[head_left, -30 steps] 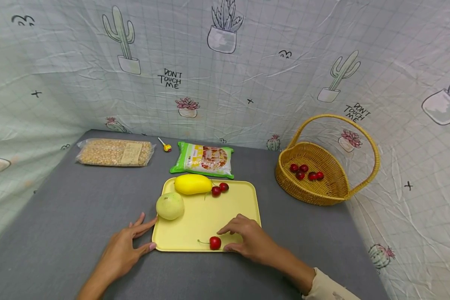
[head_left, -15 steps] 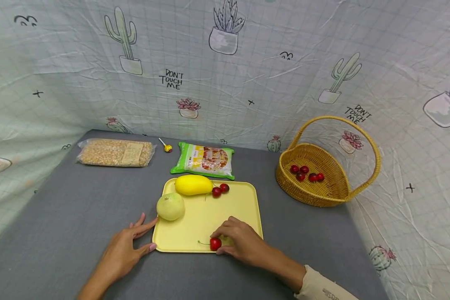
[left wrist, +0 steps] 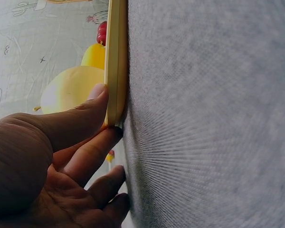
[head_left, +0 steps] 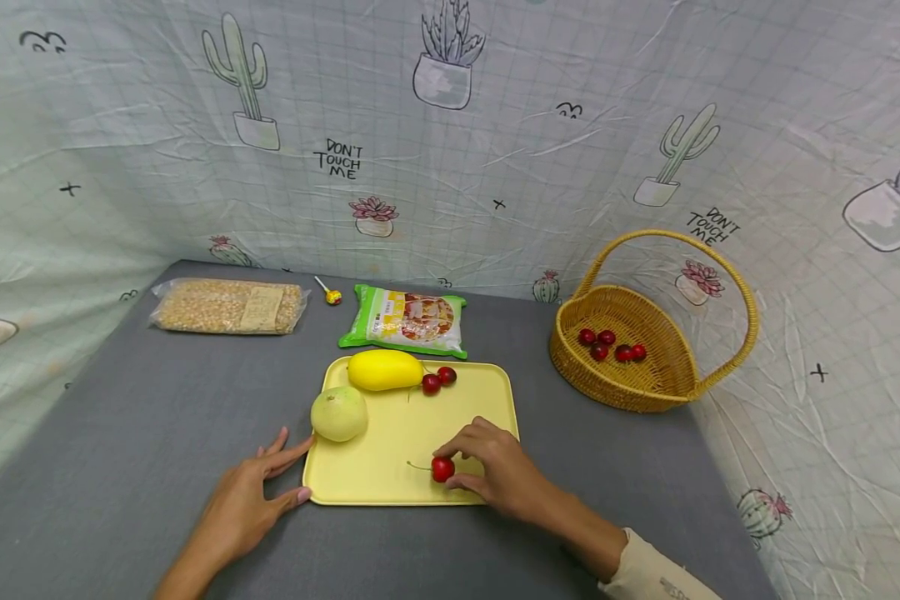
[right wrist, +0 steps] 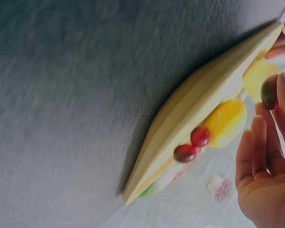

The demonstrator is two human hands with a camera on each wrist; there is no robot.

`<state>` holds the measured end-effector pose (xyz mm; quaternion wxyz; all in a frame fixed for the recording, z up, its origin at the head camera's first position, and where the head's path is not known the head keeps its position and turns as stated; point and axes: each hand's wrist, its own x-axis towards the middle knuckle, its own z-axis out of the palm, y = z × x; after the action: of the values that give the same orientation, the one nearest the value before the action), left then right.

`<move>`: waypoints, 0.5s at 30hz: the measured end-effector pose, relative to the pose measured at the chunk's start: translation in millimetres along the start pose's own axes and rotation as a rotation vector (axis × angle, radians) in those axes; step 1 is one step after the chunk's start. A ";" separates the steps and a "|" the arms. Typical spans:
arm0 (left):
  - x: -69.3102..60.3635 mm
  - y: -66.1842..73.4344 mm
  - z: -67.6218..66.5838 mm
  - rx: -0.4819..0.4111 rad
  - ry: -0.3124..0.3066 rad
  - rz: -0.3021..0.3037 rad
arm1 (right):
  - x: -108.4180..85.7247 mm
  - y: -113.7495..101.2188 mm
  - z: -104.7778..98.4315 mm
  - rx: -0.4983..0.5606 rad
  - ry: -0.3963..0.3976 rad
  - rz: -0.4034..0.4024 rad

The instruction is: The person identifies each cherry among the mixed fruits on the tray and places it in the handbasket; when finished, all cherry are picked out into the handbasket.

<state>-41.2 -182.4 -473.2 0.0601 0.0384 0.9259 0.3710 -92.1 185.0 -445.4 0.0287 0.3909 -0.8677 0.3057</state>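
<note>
Printed cloth (head_left: pixel 532 158) hangs behind the grey table (head_left: pixel 157 417). At left, a bag of kernels (head_left: pixel 210 304) lies beyond the left hand (head_left: pixel 246 492), whose fingers are spread, index and thumb touching the edge of a yellow tray (head_left: pixel 390 450). Just beyond that index fingertip sits a round green fruit (head_left: pixel 339 414); farther off, a yellow fruit (head_left: pixel 385 370) and a cherry pair (head_left: pixel 438 380). Next, the right hand (head_left: pixel 498 471) pinches a single cherry (head_left: pixel 442 469) between thumb and fingers. A moment ago it lay by the tray's near edge; now it appears raised, so I judge the grasp has taken. Well beyond the right fingers stands a wicker basket (head_left: pixel 600 387) containing loose cherries (head_left: pixel 599 352).
</note>
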 end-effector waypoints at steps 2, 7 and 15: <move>-0.2 0.1 -0.2 0.000 0.002 0.002 | -0.2 2.3 -3.8 0.001 0.033 0.001; 0.2 -0.3 -0.4 0.000 0.000 0.002 | -1.6 10.3 -14.0 -0.022 0.112 0.026; 0.5 -0.6 -1.1 -0.001 -0.005 -0.002 | -4.0 27.0 -34.3 -0.082 0.217 0.033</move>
<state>-41.9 -183.5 -472.8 0.0630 0.0384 0.9256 0.3712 -114.6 220.3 -432.5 0.1335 0.3397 -0.8776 0.3109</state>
